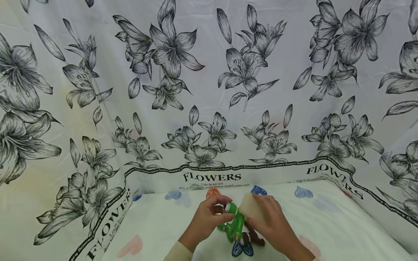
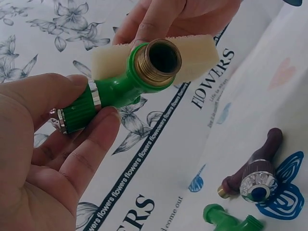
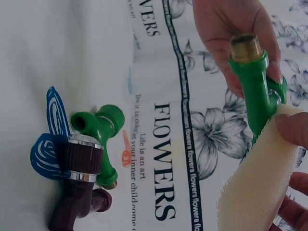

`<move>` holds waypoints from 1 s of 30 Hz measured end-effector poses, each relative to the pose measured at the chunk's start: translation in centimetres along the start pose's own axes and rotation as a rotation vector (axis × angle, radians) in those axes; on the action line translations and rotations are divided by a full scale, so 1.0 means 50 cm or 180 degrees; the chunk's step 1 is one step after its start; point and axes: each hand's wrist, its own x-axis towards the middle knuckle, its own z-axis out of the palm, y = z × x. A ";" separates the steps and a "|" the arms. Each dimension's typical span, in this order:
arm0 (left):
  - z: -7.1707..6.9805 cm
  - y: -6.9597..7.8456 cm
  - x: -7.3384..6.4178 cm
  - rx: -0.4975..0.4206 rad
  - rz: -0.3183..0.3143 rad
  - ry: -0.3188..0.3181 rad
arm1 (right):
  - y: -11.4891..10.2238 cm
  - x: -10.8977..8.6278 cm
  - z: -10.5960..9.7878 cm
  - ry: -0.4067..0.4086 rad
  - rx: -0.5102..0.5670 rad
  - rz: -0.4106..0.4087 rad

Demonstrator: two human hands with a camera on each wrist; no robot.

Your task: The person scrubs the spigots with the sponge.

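Note:
My left hand (image 1: pixel 205 219) pinches a green plastic tap (image 2: pixel 113 91) by its ribbed, silver-banded knob, thumb on one side and fingers on the other. The tap's brass threaded end (image 3: pixel 246 48) is bare and faces the left wrist camera. In my right hand (image 1: pixel 277 226) is a cream sponge (image 3: pixel 260 178), gripped between thumb and fingers. One side of the sponge lies against the tap's green body. Below the hands, a dark maroon tap (image 2: pixel 250 168) with a silver-trimmed knob and a second green tap (image 3: pixel 102 134) lie close together on the cloth.
A white bedsheet-like cloth (image 1: pixel 156 221) printed with coloured hearts covers the surface. Behind and at the sides hangs a white curtain (image 1: pixel 209 94) with black flower drawings and "FLOWERS" lettering. The two loose taps lie beside a blue butterfly-like print (image 2: pixel 286 192).

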 end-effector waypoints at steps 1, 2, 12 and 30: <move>0.000 0.000 0.001 0.0003 -0.0004 0.0019 | -0.002 -0.001 0.002 -0.0036 0.0031 0.0014; 0.001 -0.002 0.002 -0.0017 -0.0005 0.0027 | -0.004 -0.002 0.003 -0.0066 0.0053 0.0027; 0.002 -0.016 0.008 -0.0170 0.0020 0.0284 | -0.040 -0.021 0.017 -0.0542 0.0205 0.0112; -0.005 -0.016 0.002 -0.0202 0.0017 0.0427 | -0.046 -0.028 0.023 -0.0523 -0.0016 -0.0266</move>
